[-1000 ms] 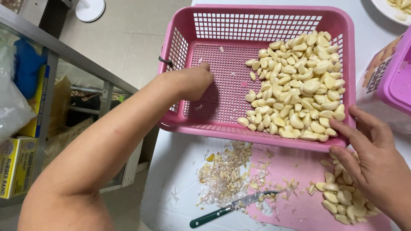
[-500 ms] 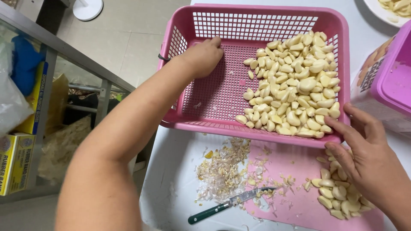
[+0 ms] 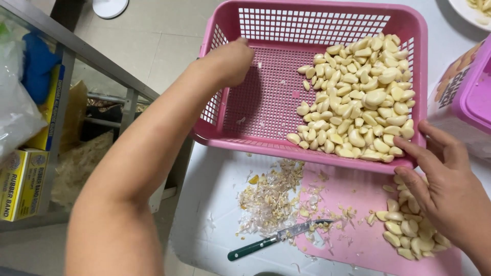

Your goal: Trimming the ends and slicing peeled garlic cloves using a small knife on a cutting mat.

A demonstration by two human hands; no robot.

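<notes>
Peeled garlic cloves (image 3: pixel 360 99), pale yellow and heaped, fill the right half of a pink perforated plastic basket (image 3: pixel 266 102) that sits in the upper middle of the frame, its near edge resting over a pink cutting board (image 3: pixel 358 225) on a white tabletop (image 3: pixel 209 199). The basket's left half is almost bare, with only a few scraps on its mesh floor. The left hand (image 3: pixel 230 61) reaches into that bare left part near the far left corner, fingers curled downward against the mesh; whether it grips anything cannot be told. The right hand (image 3: pixel 447 191) lies at the lower right of the frame, fingers spread and open, fingertips touching the basket's near right rim, palm over a smaller pile of loose peeled cloves (image 3: pixel 409 232) on the board. Dry garlic skins and trimmings (image 3: pixel 271 197) are scattered at lower centre, across the tabletop and the board's left edge. A small knife with a dark green handle (image 3: pixel 279 237) lies just below them, untouched. A pink-lidded plastic container (image 3: pixel 468 97) stands at the right edge, beside the basket.
</notes>
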